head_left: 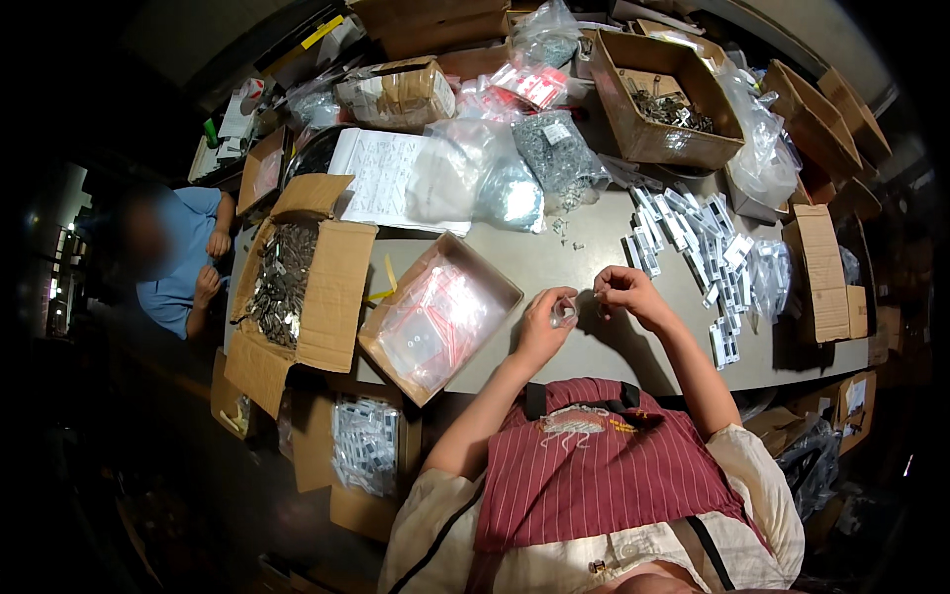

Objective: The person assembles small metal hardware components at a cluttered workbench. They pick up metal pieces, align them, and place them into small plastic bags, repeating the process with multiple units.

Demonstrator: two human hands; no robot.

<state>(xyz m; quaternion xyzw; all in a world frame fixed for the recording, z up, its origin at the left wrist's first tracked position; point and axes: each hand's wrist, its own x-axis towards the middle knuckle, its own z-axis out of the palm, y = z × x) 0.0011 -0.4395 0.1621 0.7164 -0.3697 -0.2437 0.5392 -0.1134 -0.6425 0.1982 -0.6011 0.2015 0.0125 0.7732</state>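
Note:
Over the near part of the grey table [594, 243], my left hand [538, 327] holds a small clear plastic bag [565, 313] between thumb and fingers. My right hand [633, 295] is beside it, a short gap away, with thumb and fingertips pinched together. Whatever those fingertips hold is too small to make out. Left of my hands, a shallow cardboard box [498, 287] contains clear bags with red edges [435, 327]. To the right lie several rows of white-and-grey rectangular parts [683, 233]. A few tiny metal pieces [561, 233] are scattered beyond my hands.
An open carton [336, 297] of dark metal parts stands at left. Behind are written sheets [381, 163], a bag of small hardware [559, 153] and a deep cardboard box [673, 148]. A carton [816, 277] borders the right. A person in blue [188, 262] works at far left.

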